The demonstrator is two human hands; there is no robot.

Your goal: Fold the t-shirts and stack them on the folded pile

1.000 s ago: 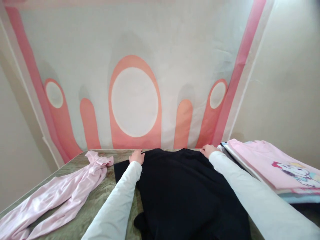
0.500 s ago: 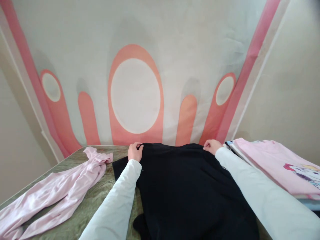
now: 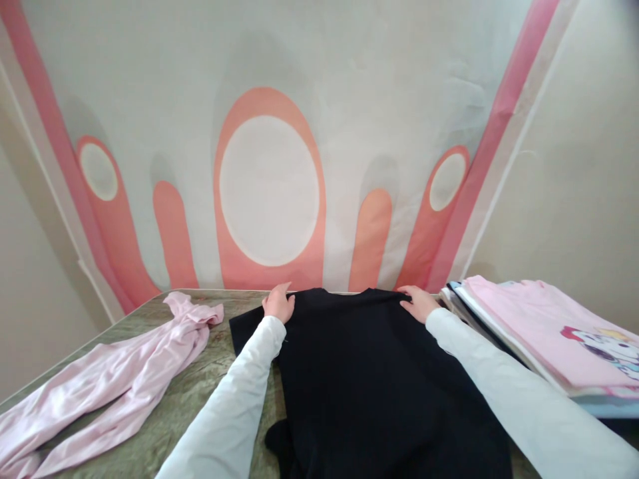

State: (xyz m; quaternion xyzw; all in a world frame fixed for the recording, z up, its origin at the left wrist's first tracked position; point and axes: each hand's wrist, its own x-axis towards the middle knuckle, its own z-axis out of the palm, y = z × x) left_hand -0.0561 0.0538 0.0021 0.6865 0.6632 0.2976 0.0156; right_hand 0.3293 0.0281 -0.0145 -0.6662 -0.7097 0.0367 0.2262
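A black T-shirt [image 3: 369,379] lies spread on the table, its neckline toward the wall and a short sleeve sticking out to the left. At its upper left shoulder rests my left hand [image 3: 279,304], open, the thumb apart from the fingers. My right hand [image 3: 419,303] touches the opposite shoulder, also open with thumb and fingers parted. The right sleeve is hidden by my hand and forearm. By the shirt's lower left edge there is a small dark piece of cloth [image 3: 280,444], partly out of view.
Crumpled pink clothing [image 3: 134,362] lies along the left of the greenish table cover [image 3: 212,386]. At the right stands a stack of folded clothes, topped by a pink shirt [image 3: 539,332] with a cartoon print. A wall [image 3: 349,80] with coral shapes rises behind the table.
Both hands have loosened their pinch on the black T-shirt's shoulders and their fingers have parted. My left hand has shifted slightly right, and the shirt's top edge looks narrower.
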